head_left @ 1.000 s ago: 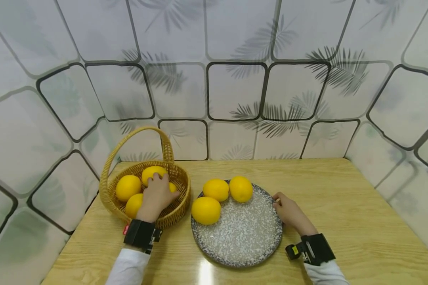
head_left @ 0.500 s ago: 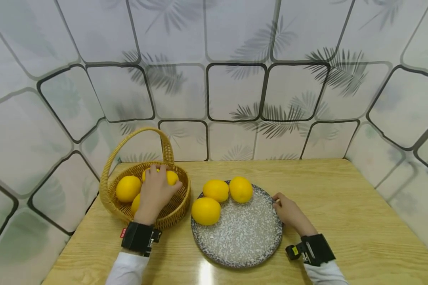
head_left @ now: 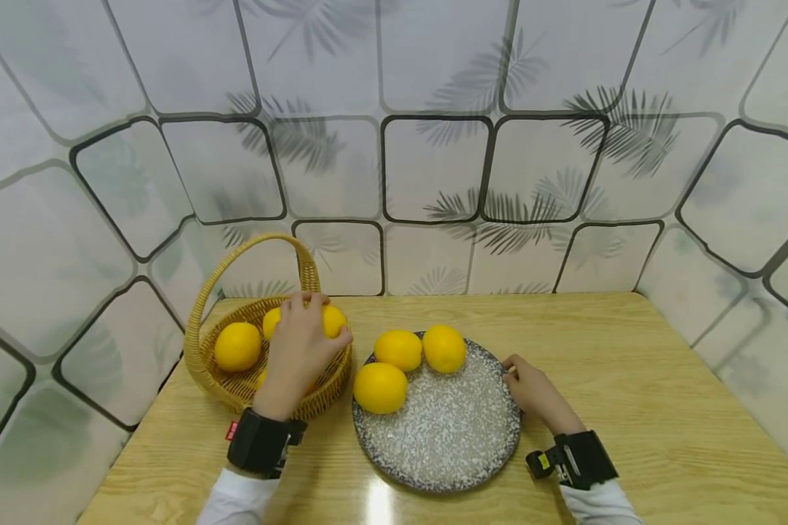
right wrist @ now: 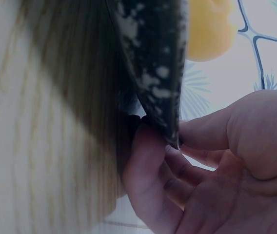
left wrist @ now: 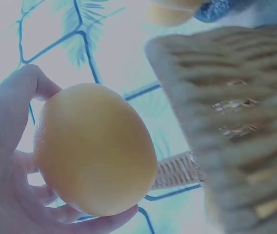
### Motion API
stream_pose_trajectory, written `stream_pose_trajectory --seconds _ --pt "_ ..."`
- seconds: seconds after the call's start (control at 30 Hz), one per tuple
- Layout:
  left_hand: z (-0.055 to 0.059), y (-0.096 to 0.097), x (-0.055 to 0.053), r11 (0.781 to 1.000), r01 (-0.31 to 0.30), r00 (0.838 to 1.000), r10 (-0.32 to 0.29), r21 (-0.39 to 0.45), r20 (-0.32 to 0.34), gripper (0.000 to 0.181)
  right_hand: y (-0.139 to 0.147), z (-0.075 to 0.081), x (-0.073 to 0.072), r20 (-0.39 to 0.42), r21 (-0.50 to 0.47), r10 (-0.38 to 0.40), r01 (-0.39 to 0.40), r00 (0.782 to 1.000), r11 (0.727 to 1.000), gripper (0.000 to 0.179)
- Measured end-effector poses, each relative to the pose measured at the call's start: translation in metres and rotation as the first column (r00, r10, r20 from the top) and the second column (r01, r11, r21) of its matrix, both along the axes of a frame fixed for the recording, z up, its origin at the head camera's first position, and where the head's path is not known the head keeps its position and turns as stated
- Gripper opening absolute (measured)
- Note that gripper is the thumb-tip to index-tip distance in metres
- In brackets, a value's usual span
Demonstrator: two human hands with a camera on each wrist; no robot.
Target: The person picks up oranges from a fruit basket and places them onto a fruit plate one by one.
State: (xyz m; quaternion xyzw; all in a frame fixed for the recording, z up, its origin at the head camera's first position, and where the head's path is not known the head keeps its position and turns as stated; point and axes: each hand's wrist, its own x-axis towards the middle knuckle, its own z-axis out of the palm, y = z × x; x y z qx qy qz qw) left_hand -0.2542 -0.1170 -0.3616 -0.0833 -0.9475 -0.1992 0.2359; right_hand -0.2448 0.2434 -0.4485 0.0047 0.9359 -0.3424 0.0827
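Observation:
My left hand (head_left: 297, 350) grips a yellow lemon (head_left: 333, 321) over the right side of the wicker basket (head_left: 331, 397). In the left wrist view that lemon (left wrist: 94, 151) sits between thumb and curled fingers, beside the woven wall. More lemons (head_left: 238, 347) lie in the basket, partly hidden behind my hand. On the round speckled grey plate (head_left: 453, 430), three lemons (head_left: 380, 388) are grouped at its left and back edge. My right hand (head_left: 535, 388) pinches the plate's right rim, thumb above and a finger underneath, as the right wrist view shows.
The basket's tall arched handle (head_left: 206, 292) rises at its left and back. Basket and plate stand close together on a wooden table (head_left: 604, 350). A patterned curtain-like wall (head_left: 433, 168) surrounds the table's back and sides.
My left hand has lifted the lemon out of the basket's middle and moved right and up with it. The right hand and plate have stayed in place.

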Motion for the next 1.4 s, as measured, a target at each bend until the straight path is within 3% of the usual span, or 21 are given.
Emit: stream_pose_trajectory --seconds 0.53,0.87,1.13,1.4 --pt "0.009 0.043 0.017 0.989 0.122 0.986 -0.130 -0.080 -0.105 0.049 0.000 0.000 -0.001 0.008 0.009 -0.005 0.004 1.000 1.000 0.032" --pt "0.000 0.072 0.027 0.969 0.208 0.964 -0.227 -0.134 -0.142 0.044 0.000 0.000 -0.002 0.005 0.012 0.003 -0.003 1.000 1.000 0.031" --pt "-0.014 0.094 0.036 0.939 0.282 0.947 -0.306 -0.198 -0.102 0.050 0.001 -0.001 -0.002 -0.011 0.013 0.009 -0.009 1.000 1.000 0.030" --pt "-0.028 0.111 0.037 0.909 0.329 0.933 -0.355 -0.254 -0.060 0.048 0.002 -0.003 -0.002 -0.046 0.021 0.018 -0.017 0.999 1.000 0.030"
